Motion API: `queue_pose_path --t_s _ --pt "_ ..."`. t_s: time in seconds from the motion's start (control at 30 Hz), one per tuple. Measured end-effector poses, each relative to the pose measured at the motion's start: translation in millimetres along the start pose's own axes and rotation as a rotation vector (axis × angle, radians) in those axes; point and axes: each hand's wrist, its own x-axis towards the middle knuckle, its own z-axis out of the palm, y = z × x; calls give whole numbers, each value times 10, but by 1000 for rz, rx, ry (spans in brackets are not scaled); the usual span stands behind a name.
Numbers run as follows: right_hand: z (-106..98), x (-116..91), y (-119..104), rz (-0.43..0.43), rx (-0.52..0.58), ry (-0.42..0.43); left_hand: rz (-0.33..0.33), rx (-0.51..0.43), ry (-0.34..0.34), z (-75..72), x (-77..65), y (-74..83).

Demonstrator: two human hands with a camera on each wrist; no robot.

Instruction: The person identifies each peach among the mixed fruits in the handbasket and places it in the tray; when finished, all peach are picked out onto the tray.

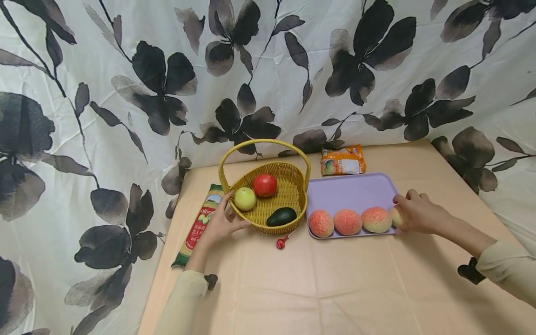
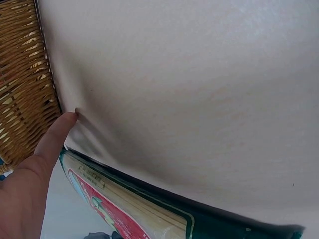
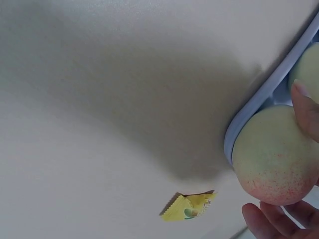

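My left hand (image 1: 220,223) rests spread against the left side of the yellow wicker basket (image 1: 295,186), thumb along its front. Inside the basket lie a yellow-green round fruit (image 1: 244,199), a red round fruit (image 1: 265,185) and a dark green avocado (image 1: 281,217). At the right end of the lilac tray (image 1: 347,188), my right hand (image 1: 420,214) grips a pale peach with a pink blush (image 3: 274,154), thumb on one side and fingers on the other. Three more peaches, a left one (image 1: 321,224), a middle one (image 1: 347,222) and a right one (image 1: 377,219), line the tray's front edge.
A green and red pasta packet (image 1: 198,228) lies left of the basket, beside my left hand. A red lollipop (image 1: 281,243) is in front of the basket. An orange snack bag (image 1: 343,161) sits behind the tray. The right wrist view shows a small yellow wrapper (image 3: 188,206).
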Motion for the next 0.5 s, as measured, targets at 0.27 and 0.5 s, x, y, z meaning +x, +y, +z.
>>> queue_pose_path --t_s 0.27,0.5 --pt "-30 -2 -3 -10 -16 -22 -10 22 -2 -2 6 -18" --pt "-90 36 -69 -41 -15 -22 -40 109 11 16 -54 -21"
